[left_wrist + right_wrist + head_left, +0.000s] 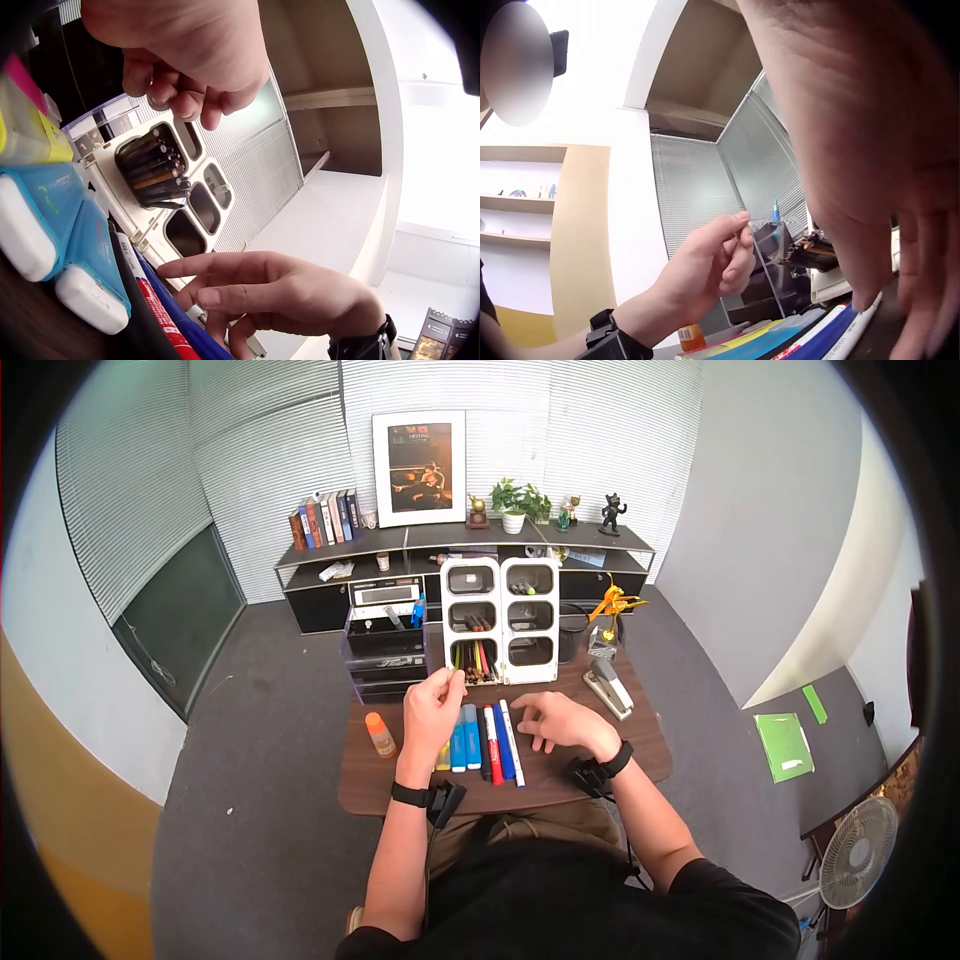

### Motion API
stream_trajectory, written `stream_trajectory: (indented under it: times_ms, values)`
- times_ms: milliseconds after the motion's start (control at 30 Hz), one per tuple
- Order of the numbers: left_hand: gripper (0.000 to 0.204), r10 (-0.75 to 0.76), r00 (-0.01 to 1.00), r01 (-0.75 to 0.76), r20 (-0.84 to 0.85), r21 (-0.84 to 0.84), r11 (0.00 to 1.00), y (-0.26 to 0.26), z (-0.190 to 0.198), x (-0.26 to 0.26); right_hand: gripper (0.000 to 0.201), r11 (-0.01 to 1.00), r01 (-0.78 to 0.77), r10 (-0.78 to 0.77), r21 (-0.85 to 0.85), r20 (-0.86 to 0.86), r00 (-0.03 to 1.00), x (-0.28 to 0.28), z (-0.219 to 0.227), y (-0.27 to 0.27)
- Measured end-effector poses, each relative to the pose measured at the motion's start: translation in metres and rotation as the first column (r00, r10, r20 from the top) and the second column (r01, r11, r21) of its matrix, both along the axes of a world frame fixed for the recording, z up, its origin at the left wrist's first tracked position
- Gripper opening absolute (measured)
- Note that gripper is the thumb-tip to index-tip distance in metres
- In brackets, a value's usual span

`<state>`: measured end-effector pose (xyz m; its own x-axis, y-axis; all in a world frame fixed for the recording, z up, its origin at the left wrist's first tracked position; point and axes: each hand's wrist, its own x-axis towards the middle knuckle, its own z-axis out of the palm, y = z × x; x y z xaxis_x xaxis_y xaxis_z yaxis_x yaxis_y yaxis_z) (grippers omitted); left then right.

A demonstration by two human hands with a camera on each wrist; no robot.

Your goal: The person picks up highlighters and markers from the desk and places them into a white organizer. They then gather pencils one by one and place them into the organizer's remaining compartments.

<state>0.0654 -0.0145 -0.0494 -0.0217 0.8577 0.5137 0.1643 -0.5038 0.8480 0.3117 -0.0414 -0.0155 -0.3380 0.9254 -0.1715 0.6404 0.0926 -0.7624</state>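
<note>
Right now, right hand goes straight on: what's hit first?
Right hand: likely the white marker just left of its fingertips; hand height is unclear, so it might pass over.

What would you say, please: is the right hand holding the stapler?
No, the stapler lies on the table, with a gap between it and the right hand.

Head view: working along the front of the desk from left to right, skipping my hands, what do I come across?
Orange-capped bottle, yellow highlighter (partly hidden), two blue highlighters, black marker, red-and-white marker, blue marker, slim white marker, stapler.
</note>
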Motion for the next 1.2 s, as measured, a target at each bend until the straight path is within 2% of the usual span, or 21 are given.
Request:
stream_trajectory:
  times_ms: [33,167,267,300,333,367,400,433,500,533,600,633,667,700,767,833,933,967,1067,1100,1200]
  values:
    - [0.037,0.005,1.000,-0.004,-0.004,0.006,1.000,0.000,0.000,0.000,0.047,0.998,-0.032,0.031,-0.061,-0.015,0.999,0.000,-0.001,0.000]
    - [0.037,0.003,1.000,-0.003,0.002,-0.008,1.000,0.000,-0.001,0.000,0.044,0.998,-0.052,0.048,-0.036,-0.087,0.995,-0.005,-0.010,0.002]
    - [0.034,0.022,0.999,-0.021,-0.027,0.033,0.999,0.000,0.000,-0.002,0.035,0.993,-0.089,0.087,0.079,0.035,0.996,-0.005,0.002,0.002]
    - [0.034,0.024,1.000,-0.024,-0.012,0.027,0.999,0.000,0.000,-0.002,0.035,0.993,-0.093,0.089,0.072,0.050,0.995,-0.003,0.000,0.006]
    - [0.033,0.031,0.999,-0.030,-0.028,0.040,0.999,0.001,0.000,-0.002,0.031,0.917,-0.103,0.107,0.386,0.011,0.994,0.002,-0.005,0.014]
    - [0.033,0.043,0.998,-0.041,-0.039,0.053,0.998,0.001,-0.001,-0.001,0.027,0.745,-0.101,0.148,0.659,-0.015,0.989,0.005,-0.005,0.020]
    - [0.033,0.057,0.998,-0.054,-0.040,0.060,0.997,0.005,-0.005,-0.001,0.024,0.806,0.027,0.010,0.591,-0.059,0.998,-0.003,0.018,0.009]
    - [0.033,0.072,0.997,-0.071,-0.014,0.059,0.996,0.006,-0.008,0.001,0.024,0.711,0.009,-0.013,0.703,0.001,1.000,0.003,0.020,0.017]
    - [0.034,0.042,0.998,-0.047,0.054,0.096,0.994,0.006,-0.007,0.004,0.027,0.644,0.056,-0.077,0.763,-0.008,0.997,0.006,0.039,0.025]
    - [0.034,0.039,0.999,-0.040,0.008,0.088,0.995,0.005,-0.006,0.002,0.034,0.648,0.090,-0.139,0.756,0.002,0.990,0.008,0.045,0.033]
    - [0.034,0.043,0.999,-0.044,0.014,0.095,0.995,0.005,-0.006,0.002,0.042,0.542,0.039,-0.173,0.839,0.066,0.983,0.013,0.048,0.055]
    - [0.034,0.043,0.999,-0.044,0.010,0.104,0.994,0.005,-0.005,0.002,0.045,0.505,0.004,-0.190,0.863,0.106,0.976,0.012,0.051,0.061]
    - [0.035,0.041,0.999,-0.043,0.022,0.109,0.993,0.005,-0.005,0.002,0.049,0.501,-0.055,-0.211,0.864,0.183,0.960,0.012,0.055,0.067]
    - [0.035,0.039,0.999,-0.041,0.023,0.102,0.994,0.003,-0.002,0.002,0.049,0.498,-0.065,-0.200,0.865,0.187,0.962,0.013,0.054,0.072]
    - [0.034,0.066,0.998,-0.063,-0.019,0.105,0.992,0.005,-0.004,0.001,0.053,0.528,-0.122,-0.182,0.840,0.252,0.950,0.015,0.049,0.081]
    - [0.035,0.084,0.996,-0.081,-0.018,0.104,0.991,0.006,-0.005,0.000,0.056,0.533,-0.123,-0.168,0.837,0.248,0.954,0.017,0.042,0.083]
    - [0.030,0.065,0.993,-0.057,-0.095,0.081,0.995,0.007,-0.007,-0.001,0.060,0.500,-0.040,-0.205,0.865,0.163,0.965,0.020,0.040,0.071]
    - [0.030,0.064,0.993,-0.056,-0.095,0.078,0.995,0.007,-0.007,0.000,0.060,0.502,-0.039,-0.205,0.864,0.163,0.965,0.019,0.042,0.064]
    - [0.035,0.068,0.997,-0.064,-0.032,0.124,0.990,0.005,-0.005,0.002,0.063,0.457,0.105,-0.213,0.883,-0.006,0.977,0.021,0.051,0.043]
    - [0.035,0.066,0.997,-0.062,-0.032,0.114,0.992,0.005,-0.005,0.002,0.061,0.439,0.150,-0.262,0.886,-0.033,0.964,0.022,0.053,0.036]
    - [0.032,0.050,0.997,-0.046,-0.058,0.080,0.996,0.004,-0.005,-0.001,0.056,0.343,0.238,-0.270,0.909,-0.147,0.952,0.025,0.061,0.013]
